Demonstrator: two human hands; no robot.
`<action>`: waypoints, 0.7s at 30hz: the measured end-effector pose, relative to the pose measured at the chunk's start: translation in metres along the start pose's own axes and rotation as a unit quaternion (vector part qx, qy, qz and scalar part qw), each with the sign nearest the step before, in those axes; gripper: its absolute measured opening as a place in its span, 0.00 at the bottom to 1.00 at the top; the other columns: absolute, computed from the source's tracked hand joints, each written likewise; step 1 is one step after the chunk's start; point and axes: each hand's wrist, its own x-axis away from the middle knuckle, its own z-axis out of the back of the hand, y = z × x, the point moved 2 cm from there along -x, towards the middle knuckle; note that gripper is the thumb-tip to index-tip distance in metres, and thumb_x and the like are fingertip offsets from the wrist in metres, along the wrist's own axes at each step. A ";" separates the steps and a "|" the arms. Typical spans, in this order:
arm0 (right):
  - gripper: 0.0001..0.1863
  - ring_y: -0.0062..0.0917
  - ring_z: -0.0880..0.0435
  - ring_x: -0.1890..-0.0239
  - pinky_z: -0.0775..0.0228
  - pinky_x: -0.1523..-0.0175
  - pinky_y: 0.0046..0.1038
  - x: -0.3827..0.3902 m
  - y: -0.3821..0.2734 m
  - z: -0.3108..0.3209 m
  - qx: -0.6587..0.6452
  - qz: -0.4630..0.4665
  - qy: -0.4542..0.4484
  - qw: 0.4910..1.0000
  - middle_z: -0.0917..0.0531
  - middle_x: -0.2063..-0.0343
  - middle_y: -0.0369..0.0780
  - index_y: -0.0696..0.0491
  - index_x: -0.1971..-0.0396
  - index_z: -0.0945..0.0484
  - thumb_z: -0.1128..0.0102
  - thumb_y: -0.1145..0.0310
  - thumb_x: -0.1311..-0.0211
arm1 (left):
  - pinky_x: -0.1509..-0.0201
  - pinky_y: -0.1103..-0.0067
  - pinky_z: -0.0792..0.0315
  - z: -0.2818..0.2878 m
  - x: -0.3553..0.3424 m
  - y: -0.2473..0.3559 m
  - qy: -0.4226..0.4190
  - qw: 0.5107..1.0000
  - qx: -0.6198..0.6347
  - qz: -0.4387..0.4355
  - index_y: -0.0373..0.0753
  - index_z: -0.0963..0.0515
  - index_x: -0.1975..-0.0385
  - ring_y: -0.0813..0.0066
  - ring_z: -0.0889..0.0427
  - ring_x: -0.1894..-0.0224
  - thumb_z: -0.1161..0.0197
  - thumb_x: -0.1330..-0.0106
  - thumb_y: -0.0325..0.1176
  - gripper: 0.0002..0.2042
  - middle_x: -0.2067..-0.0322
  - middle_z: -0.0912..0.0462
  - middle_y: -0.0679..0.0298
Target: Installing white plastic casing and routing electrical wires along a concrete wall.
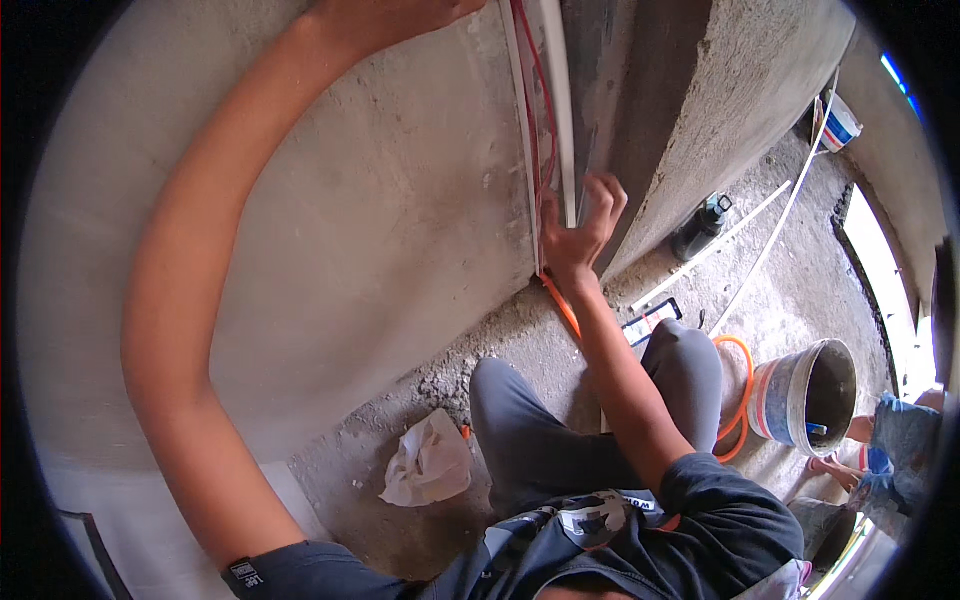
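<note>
My left hand [425,15] reaches up to the top edge, at the top of white trunking [560,120] in the wall corner; most of its fingers are cut off, so its grip is unclear. Red wires [550,120] run down inside the channel. Lower on the same trunking, my right hand [585,215] has bent fingers apart, with its thumb side beside the wires. An orange flexible conduit [560,305] comes out at the channel's foot. I sit on the floor, my knees bent below the wall [350,220].
A bucket [805,395], orange hose [742,400], phone [650,322], dark bottle [700,230], thin white strip [710,245] and second bucket [835,125] lie or stand to the right. A crumpled white sheet [425,460] lies left of my knees. Another person's jeans-clad legs [895,450] are at right.
</note>
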 end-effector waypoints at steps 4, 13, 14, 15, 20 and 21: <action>0.22 0.43 0.24 0.56 0.30 0.52 0.35 0.009 0.023 -0.004 -0.032 -0.053 -0.060 0.996 0.25 0.58 0.49 0.59 0.55 0.28 0.34 0.73 0.53 | 0.39 0.52 0.42 0.002 0.002 0.002 0.018 1.000 -0.018 -0.008 0.39 0.20 0.75 0.65 0.30 0.52 0.37 0.49 0.36 0.07 0.64 0.27 0.63; 0.08 0.34 0.17 0.62 0.27 0.56 0.30 0.019 0.034 -0.024 -0.059 -0.056 -0.078 0.994 0.17 0.65 0.44 0.55 0.67 0.20 0.37 0.77 0.50 | 0.40 0.53 0.41 0.003 0.006 0.001 0.011 1.000 -0.007 -0.003 0.39 0.20 0.76 0.63 0.30 0.51 0.39 0.49 0.36 0.08 0.61 0.27 0.60; 0.08 0.33 0.16 0.64 0.26 0.57 0.29 0.022 0.037 -0.025 -0.078 -0.089 -0.095 0.988 0.17 0.67 0.44 0.55 0.67 0.20 0.37 0.78 0.50 | 0.40 0.53 0.41 0.002 0.006 0.000 0.008 1.000 -0.008 0.002 0.39 0.20 0.76 0.63 0.30 0.51 0.39 0.49 0.36 0.08 0.61 0.27 0.60; 0.08 0.33 0.16 0.64 0.26 0.57 0.29 0.024 0.039 -0.026 -0.079 -0.088 -0.100 0.988 0.17 0.67 0.44 0.55 0.67 0.20 0.37 0.78 0.50 | 0.40 0.52 0.41 0.001 0.006 -0.001 0.010 1.000 -0.016 0.001 0.39 0.20 0.76 0.62 0.30 0.51 0.38 0.49 0.36 0.08 0.60 0.27 0.60; 0.11 0.23 0.15 0.64 0.24 0.58 0.23 0.031 0.044 -0.036 -0.134 -0.110 -0.110 0.979 0.16 0.65 0.41 0.56 0.64 0.18 0.33 0.77 0.50 | 0.40 0.52 0.42 -0.005 0.008 -0.001 0.035 0.999 0.006 0.002 0.39 0.21 0.77 0.61 0.31 0.52 0.38 0.48 0.36 0.08 0.60 0.27 0.59; 0.11 0.23 0.15 0.64 0.24 0.58 0.23 0.031 0.045 -0.038 -0.132 -0.109 -0.113 0.979 0.16 0.65 0.41 0.56 0.64 0.18 0.33 0.77 0.50 | 0.40 0.52 0.42 -0.006 0.008 -0.001 0.049 0.999 0.011 0.008 0.39 0.22 0.78 0.61 0.30 0.52 0.38 0.47 0.36 0.08 0.60 0.27 0.59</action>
